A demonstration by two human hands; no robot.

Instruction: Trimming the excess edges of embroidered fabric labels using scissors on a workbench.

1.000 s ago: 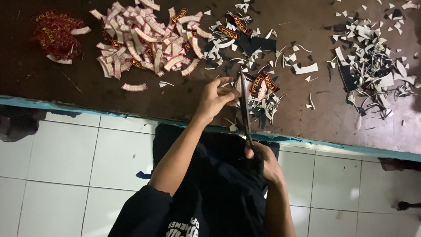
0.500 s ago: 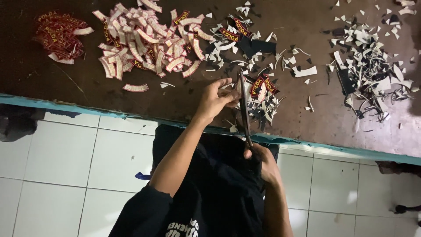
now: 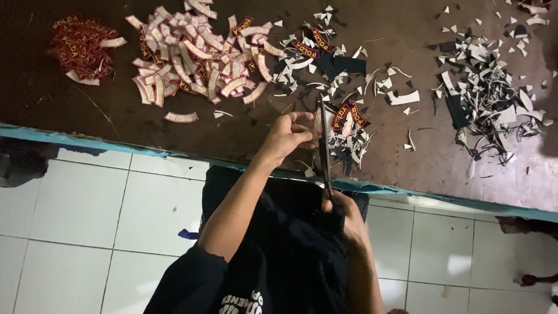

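My left hand [image 3: 289,136] is over the near edge of the dark brown table [image 3: 70,110], pinching a small pale patch piece [image 3: 317,123] against the scissor blades. Long dark scissors [image 3: 323,145] point away from me, and my right hand [image 3: 344,214] grips their handles just off the table's edge, above my dark shirt. A red and black curved embroidered patch [image 3: 347,116] lies right beside the blades among white trimmings.
A heap of curved white-backed patches [image 3: 197,55] lies at the far left centre. A stack of red patches [image 3: 78,46] sits further left. Several white and black offcuts [image 3: 488,99] are scattered at the right. The table has a teal front edge [image 3: 87,142]; white floor tiles [image 3: 81,232] are below.
Both hands stay in nearly the same place with the scissors at the piece. The view has shifted only slightly.
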